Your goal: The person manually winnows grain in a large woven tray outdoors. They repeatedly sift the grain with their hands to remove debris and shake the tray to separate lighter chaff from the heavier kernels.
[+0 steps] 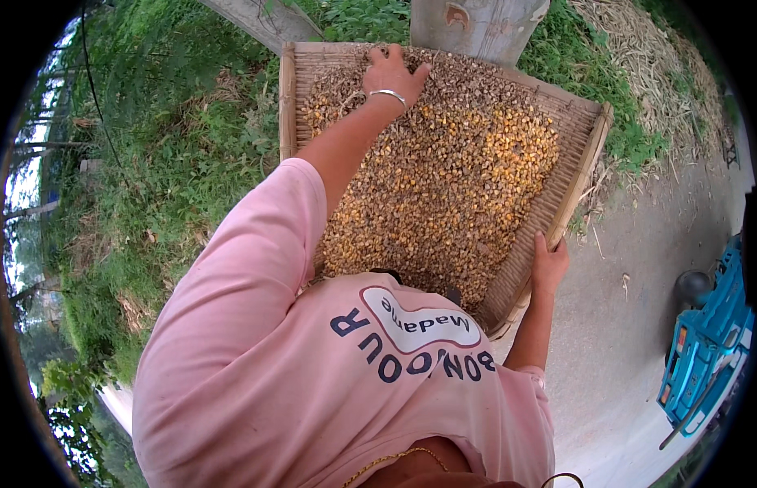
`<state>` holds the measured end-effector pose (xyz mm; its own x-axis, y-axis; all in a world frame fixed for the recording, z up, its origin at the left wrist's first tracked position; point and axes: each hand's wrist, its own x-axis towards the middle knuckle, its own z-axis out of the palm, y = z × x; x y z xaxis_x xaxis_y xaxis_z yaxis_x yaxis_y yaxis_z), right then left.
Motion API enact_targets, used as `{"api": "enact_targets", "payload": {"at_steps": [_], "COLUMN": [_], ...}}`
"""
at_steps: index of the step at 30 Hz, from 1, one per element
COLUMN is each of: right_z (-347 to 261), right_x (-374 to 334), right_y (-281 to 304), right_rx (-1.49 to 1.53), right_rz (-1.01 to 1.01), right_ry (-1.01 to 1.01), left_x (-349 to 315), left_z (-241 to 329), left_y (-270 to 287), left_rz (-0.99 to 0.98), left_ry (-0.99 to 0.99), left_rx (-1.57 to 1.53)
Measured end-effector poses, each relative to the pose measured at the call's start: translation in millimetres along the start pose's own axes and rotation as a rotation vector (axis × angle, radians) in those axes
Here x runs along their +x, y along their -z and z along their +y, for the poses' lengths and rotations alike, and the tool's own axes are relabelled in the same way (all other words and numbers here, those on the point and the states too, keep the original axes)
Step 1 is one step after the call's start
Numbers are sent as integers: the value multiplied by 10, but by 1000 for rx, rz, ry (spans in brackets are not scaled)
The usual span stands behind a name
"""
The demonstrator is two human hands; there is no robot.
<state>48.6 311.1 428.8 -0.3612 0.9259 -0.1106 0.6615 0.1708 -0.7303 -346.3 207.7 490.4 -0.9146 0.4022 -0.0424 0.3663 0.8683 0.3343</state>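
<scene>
A wide woven winnowing basket (575, 195) with wooden side rims lies before my body. Dried corn kernels (443, 187), yellow mixed with brown bits, cover most of its bottom. My left hand (394, 75), a silver bangle at its wrist, rests on the brown bits by the far edge, its fingers apart. On the right side, my right hand (549, 264) grips the rim, thumb on top and fingers outside. The near edge is partly hidden behind my pink shirt (313, 358).
A pale post (476, 28) stands right behind the basket's far edge, and another pale beam (264, 20) slants at the far left. Green plants (183, 163) grow on the left. A blue vehicle (708, 333) stands on the concrete ground (606, 325) at right; dry straw (655, 73) lies beyond.
</scene>
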Motion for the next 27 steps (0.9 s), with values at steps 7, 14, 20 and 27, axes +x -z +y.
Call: {"api": "enact_targets", "payload": {"at_steps": [7,14,20,27], "right_z": [-138,2,-129,-124], "right_x": [-13,11,-36,-35], "right_y": [27,-21,21,42], "right_rx": [-50,13,-65,-78], "right_rz": [-10,3,3,-10], "right_ry": [-31,-39,-78,-51], "left_x": [-172,-280,-218,24], "left_z": [394,790,938,846], "left_y": [-54,-228,-339,-432], "left_rz": [-69,-143,-138,-181], "left_ry": [-118,-268,-328,-581], "left_rx": [106,172,118,37]}}
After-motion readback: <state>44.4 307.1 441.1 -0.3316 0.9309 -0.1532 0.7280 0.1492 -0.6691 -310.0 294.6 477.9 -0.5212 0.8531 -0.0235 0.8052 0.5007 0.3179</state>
